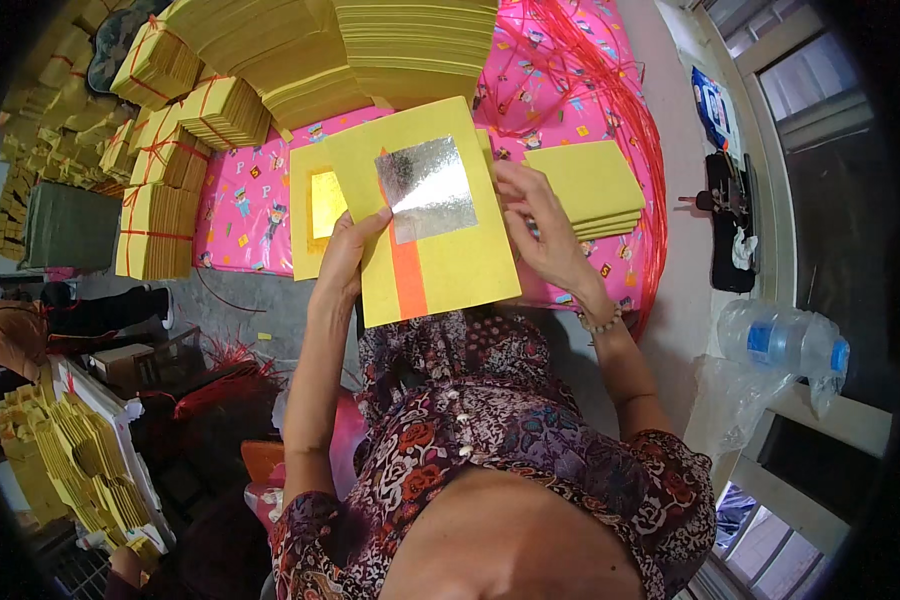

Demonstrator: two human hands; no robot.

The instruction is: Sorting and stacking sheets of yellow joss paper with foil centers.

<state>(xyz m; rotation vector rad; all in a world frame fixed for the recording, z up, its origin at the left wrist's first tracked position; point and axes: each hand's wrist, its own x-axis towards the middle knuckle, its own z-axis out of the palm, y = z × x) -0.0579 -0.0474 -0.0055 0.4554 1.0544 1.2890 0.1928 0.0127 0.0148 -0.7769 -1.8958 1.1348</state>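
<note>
My left hand (345,250) grips a yellow paper sheet (460,275) by its left side, thumb on the front. A square of silver foil (435,190) and an orange strip (408,280) mark its face. Beside the sheet's right edge is my right hand (550,235), with fingers partly bent and apart; whether they touch the edge is hard to tell. Partly behind the held sheet lies another yellow sheet with a gold foil square (325,205). A short stack of yellow paper (590,185) sits just beyond my right hand.
A pink patterned cover (250,215) spreads over the work surface. Tall yellow paper stacks (420,50) stand at the back, with tied bundles (160,235) to the left. Red plastic strands (655,200) hang along the right edge. A plastic bottle (780,340) lies far right; another person (20,330) is at left.
</note>
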